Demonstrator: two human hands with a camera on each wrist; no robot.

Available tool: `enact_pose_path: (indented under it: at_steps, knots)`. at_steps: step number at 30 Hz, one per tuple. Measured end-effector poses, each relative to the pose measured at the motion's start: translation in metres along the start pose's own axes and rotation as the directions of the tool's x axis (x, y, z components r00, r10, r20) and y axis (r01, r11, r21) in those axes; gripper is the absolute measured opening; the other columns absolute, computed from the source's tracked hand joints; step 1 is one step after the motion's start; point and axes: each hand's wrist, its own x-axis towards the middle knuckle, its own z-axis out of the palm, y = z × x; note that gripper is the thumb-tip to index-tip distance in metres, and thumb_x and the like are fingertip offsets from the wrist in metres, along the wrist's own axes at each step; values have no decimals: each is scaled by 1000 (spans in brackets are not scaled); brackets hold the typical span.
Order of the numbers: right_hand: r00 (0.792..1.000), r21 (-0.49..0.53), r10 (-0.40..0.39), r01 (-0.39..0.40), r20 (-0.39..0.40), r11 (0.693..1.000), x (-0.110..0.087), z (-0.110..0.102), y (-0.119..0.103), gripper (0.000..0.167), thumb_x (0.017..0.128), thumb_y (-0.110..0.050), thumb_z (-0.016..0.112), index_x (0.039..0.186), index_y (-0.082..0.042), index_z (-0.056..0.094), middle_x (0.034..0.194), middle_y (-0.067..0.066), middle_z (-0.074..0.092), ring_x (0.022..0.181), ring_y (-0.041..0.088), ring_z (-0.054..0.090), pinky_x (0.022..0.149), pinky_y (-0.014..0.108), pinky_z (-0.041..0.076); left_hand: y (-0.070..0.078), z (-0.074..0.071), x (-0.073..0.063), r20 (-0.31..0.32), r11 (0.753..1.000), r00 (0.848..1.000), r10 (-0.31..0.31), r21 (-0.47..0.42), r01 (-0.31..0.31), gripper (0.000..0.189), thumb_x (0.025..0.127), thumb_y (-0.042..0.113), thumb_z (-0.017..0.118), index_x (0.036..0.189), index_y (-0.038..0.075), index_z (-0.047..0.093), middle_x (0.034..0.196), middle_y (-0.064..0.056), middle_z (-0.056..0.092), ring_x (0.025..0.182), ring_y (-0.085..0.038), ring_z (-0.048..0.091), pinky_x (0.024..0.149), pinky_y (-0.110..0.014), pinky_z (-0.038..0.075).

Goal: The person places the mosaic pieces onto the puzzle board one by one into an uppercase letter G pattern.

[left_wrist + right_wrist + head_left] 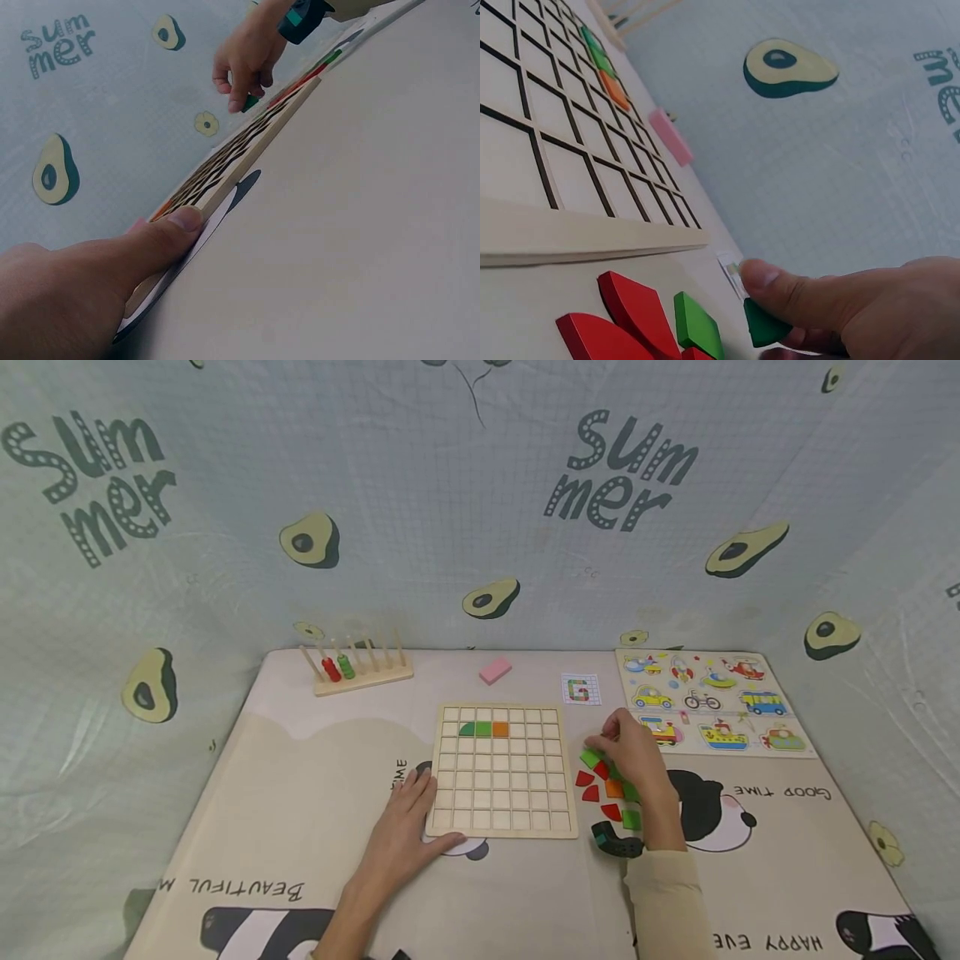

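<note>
A wooden grid board (495,839) lies on the table, with a green quarter-circle tile (468,729), a green square tile (483,729) and an orange square tile (500,729) side by side in its upper rows. My left hand (405,831) rests at the board's near-left corner, fingers along the left side, thumb against the front edge. Right of the board, my right hand (633,752) pinches a dark green tile with a curved edge (766,325) between thumb and fingers. Beneath and beside this hand lie loose tiles, among them a red one (590,793) and a light green one (697,326).
A pattern card (581,689) and a pink block (496,672) lie beyond the board. The peg stand (365,680) holds red and green beads at back left. A vehicle picture puzzle (712,702) occupies the back right. A patterned curtain (480,510) closes off the back.
</note>
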Motion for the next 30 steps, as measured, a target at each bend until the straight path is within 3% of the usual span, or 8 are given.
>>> enact_pose_path:
  at_steps: [10, 18, 24, 30]
  knots:
    - [999, 59, -33, 34, -12, 998, 2, 9, -12, 26, 92, -28, 74, 98, -8, 58, 83, 10, 63, 68, 20, 56, 57, 26, 49, -2, 0, -1, -6, 1000, 1000, 7, 8, -7, 96, 76, 57, 79, 145, -2, 49, 156, -17, 45, 149, -37, 35, 125, -49, 30]
    - [992, 99, -126, 125, 10, 987, 7, 20, -24, 25, 94, -17, 71, 112, -6, 57, 100, 11, 63, 77, 21, 61, 58, 25, 51, 0, -1, -1, 3, 1000, 1000, -1, 4, 1, 96, 76, 58, 79, 146, -2, 49, 156, -17, 44, 149, -37, 35, 125, -49, 30]
    - [979, 82, -202, 201, 2, 976, 11, 29, -34, 28, 93, -12, 71, 117, -2, 60, 101, 13, 65, 87, 23, 65, 69, 29, 55, 1, -1, -1, 6, 1000, 1000, -6, 1, 6, 97, 76, 59, 78, 146, -1, 48, 157, -16, 43, 150, -37, 34, 125, -49, 30]
    - [965, 53, -261, 259, 21, 964, 15, 36, -45, 28, 94, -12, 69, 119, -2, 65, 96, 10, 66, 85, 22, 62, 75, 33, 55, 1, -2, 0, 11, 1000, 1000, -7, 7, 7, 97, 76, 59, 78, 146, -1, 48, 157, -16, 43, 150, -36, 34, 125, -49, 31]
